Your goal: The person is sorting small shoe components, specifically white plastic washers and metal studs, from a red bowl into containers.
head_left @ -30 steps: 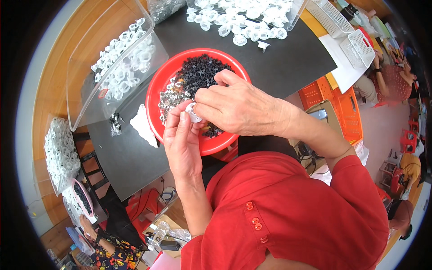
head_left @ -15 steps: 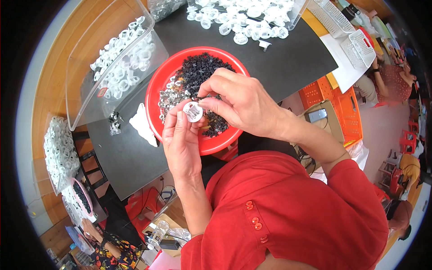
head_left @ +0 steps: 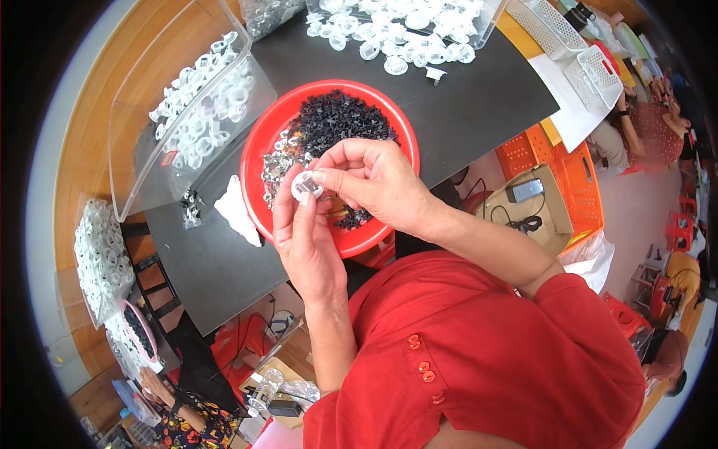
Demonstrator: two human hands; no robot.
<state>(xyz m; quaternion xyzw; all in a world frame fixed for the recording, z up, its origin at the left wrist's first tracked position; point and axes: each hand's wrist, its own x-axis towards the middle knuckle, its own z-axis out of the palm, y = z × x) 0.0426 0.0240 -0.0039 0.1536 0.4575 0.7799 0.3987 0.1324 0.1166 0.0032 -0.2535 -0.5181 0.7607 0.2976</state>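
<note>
Over a red basin [head_left: 407, 142], my left hand [head_left: 303, 239] pinches a small round white plastic part [head_left: 301, 193] between thumb and fingers. A bit of silvery metal shows in its middle. My right hand [head_left: 385, 183] has thumb and index finger pressed against the part's upper right side. Whether a small piece sits under those fingertips is hidden. In the basin lie a heap of small black pieces [head_left: 344, 120] and, at the left, a pile of small silvery metal pieces [head_left: 278, 166].
White plastic parts fill a clear bin [head_left: 120, 112] at left and lie heaped [head_left: 419, 30] at the table's far side. A white cloth [head_left: 235, 209] rests beside the basin. An orange crate [head_left: 587, 194] holding a cardboard box stands right. Other people sit at far right and lower left.
My right hand has come down and left, its thumb and index finger now against the white part. The part has shifted slightly left and tilted in my left hand.
</note>
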